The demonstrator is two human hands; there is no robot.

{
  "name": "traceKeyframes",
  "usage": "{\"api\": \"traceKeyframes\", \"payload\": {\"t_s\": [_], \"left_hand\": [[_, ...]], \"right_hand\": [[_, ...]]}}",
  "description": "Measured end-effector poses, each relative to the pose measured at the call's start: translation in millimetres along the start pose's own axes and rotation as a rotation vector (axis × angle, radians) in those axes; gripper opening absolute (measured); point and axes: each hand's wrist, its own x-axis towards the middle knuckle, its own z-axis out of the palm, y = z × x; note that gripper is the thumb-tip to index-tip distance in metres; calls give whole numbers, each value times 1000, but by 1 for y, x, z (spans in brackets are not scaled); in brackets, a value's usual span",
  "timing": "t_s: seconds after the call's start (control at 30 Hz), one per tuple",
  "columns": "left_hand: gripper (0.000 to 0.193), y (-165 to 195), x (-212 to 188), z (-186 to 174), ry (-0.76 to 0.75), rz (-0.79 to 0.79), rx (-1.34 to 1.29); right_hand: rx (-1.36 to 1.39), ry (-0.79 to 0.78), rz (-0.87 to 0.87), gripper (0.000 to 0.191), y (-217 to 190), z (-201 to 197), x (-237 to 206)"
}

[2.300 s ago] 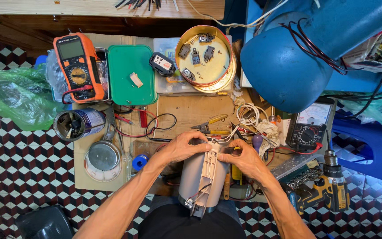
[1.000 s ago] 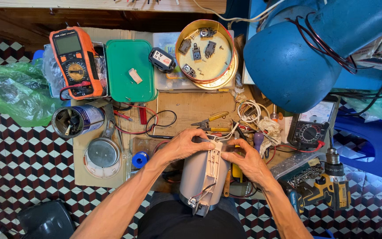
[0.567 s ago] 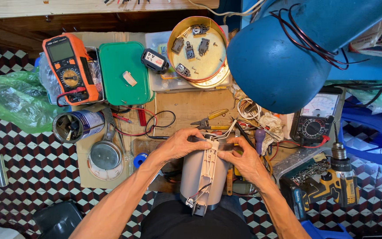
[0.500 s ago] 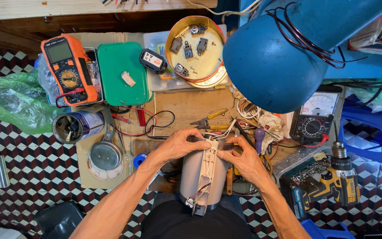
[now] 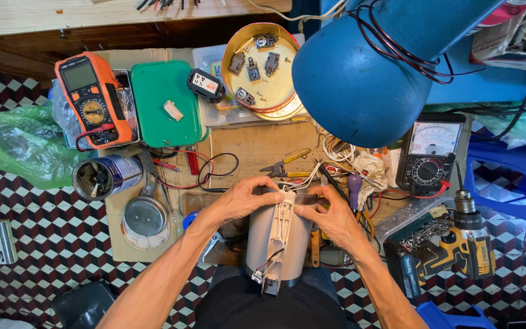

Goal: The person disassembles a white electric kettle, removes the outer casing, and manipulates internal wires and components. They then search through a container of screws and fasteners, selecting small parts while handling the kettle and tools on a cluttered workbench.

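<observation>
Two hands grip grey kettle body [image 5: 275,244]: left hand [image 5: 243,201] at 10 o'clock, right hand [image 5: 330,214] at 2; pliers [image 5: 284,166] just beyond at 12.

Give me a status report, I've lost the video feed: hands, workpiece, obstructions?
Left hand and right hand gripping far end of grey cylindrical appliance body. Wires exposed along its pale strip. Blue lamp shade overhangs bench, not blocking hands.

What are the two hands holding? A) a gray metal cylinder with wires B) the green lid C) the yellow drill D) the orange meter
A: both the left hand and right hand grip the gray cylinder in the lap.
</observation>
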Motion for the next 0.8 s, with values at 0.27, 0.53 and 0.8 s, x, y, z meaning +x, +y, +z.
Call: {"api": "traceKeyframes", "payload": {"t_s": [0.27, 0.53, 0.8], "left_hand": [[40, -4, -7, 15, 138, 87, -19], [36, -11, -13, 29, 330, 200, -5], [63, 31, -64, 79, 525, -103, 309]], "right_hand": [[-44, 44, -69, 56, 1, 0, -1], [-40, 45, -79, 57, 5, -2, -1], [-16, 68, -97, 55, -8, -4, -1]]}}
